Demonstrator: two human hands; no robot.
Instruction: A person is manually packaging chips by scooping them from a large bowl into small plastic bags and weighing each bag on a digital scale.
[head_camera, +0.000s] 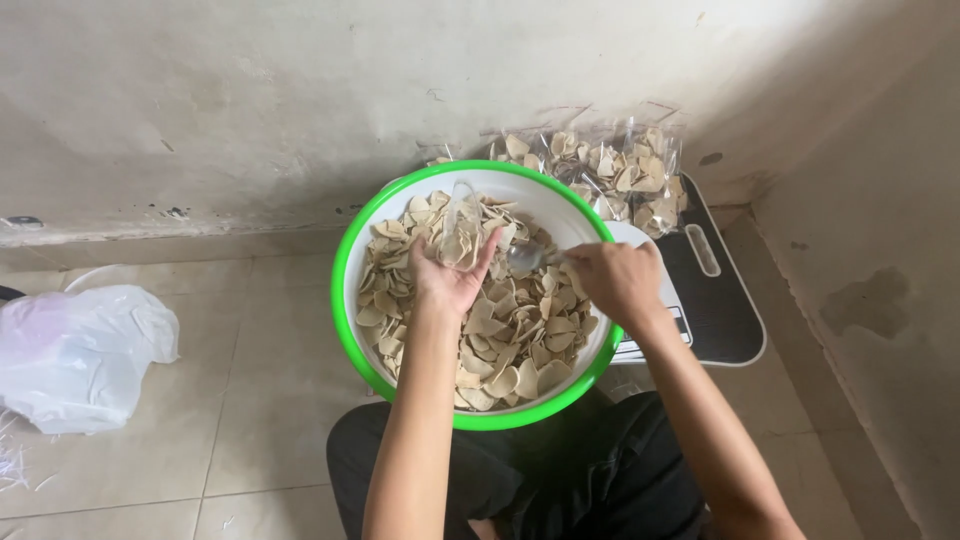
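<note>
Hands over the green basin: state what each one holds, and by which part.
Left hand holds a small clear bag from beneath, in its palm. Right hand grips a metal spoon by its handle.

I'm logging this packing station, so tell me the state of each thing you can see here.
Green-rimmed basin: upright, well filled with pale chips.
Small clear bag: held open in left hand, partly filled.
Spoon: gripped by right hand, over the basin.
Packed chip bags: stacked on the scale.
White plastic bag: crumpled on floor.

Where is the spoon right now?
In the head view, the spoon is in the right hand, over the chips in the green-rimmed bowl, beside the left hand.
</note>
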